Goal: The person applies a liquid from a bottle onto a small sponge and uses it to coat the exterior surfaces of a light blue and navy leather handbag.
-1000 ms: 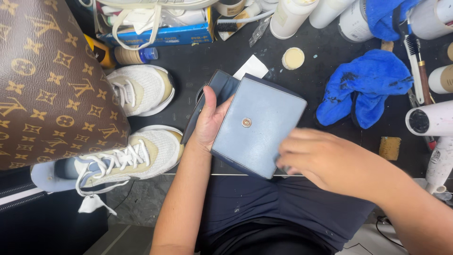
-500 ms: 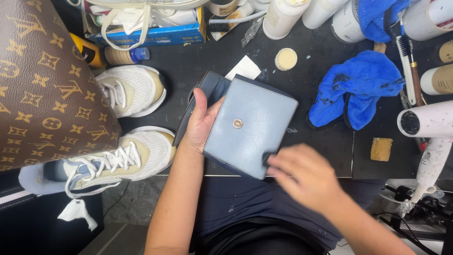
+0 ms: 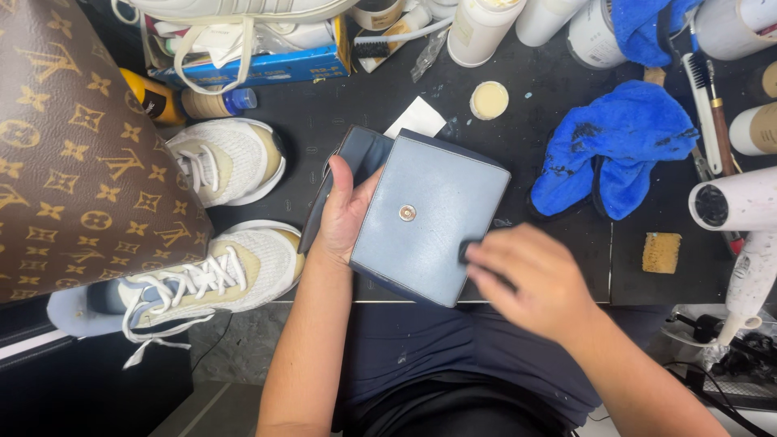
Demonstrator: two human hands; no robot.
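Head view looks straight down on a dark table crowded along its far edge with bottles, tubs and a blue box. At the near edge, the left hand grips a blue-grey wallet by its left side, thumb laid on the front flap, fingers wrapped behind; the wallet sits tilted, its near corner hanging past the table edge over the person's lap. The right hand is closed on a small dark object, blurred and too hidden to name, pressed against the wallet's near right edge. A round metal snap shows in the middle of the flap. Left of the wallet, two white sneakers lie just beside a brown patterned bag, leaving little room there. Right of the wallet is a bare strip of table, then a crumpled blue cloth and a yellow sponge well apart from the hands. A small round tin sits far of the wallet.
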